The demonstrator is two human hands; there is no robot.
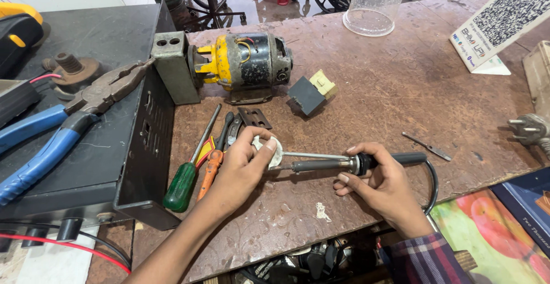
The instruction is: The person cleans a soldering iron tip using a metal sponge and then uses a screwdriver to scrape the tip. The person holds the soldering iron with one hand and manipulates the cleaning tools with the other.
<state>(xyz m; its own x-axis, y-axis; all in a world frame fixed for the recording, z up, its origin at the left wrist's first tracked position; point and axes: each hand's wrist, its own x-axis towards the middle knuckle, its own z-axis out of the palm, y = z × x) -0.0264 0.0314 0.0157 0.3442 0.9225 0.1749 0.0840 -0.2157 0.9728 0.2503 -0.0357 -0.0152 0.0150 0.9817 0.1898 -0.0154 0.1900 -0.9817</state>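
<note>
Head view looks down on a worn brown workbench. Near the lower middle of the frame your right hand is closed around the black handle of a soldering iron, fingers curled under it and thumb on top. The iron lies nearly level, its metal shaft running toward the left of the frame. Its black cord loops down behind your wrist at lower right.

Your left hand sits just left of the iron's tip, thumb and fingers pinching a small pale round part. The tip reaches that part; whether it actually touches it, you cannot tell from here.

Just left of that hand, lying on the bench, are a green-handled screwdriver, an orange-handled tool and a small dark metal plate. Above them, in the upper middle of the frame, lies a small electric motor with a yellow end and a grey block mounted on it. A small grey and cream block rests just to its right.

Filling the left of the frame is a black metal box with blue-handled pliers lying on top. At the upper edge stands a clear plastic container, and a three-pin plug lies at the right edge.
</note>
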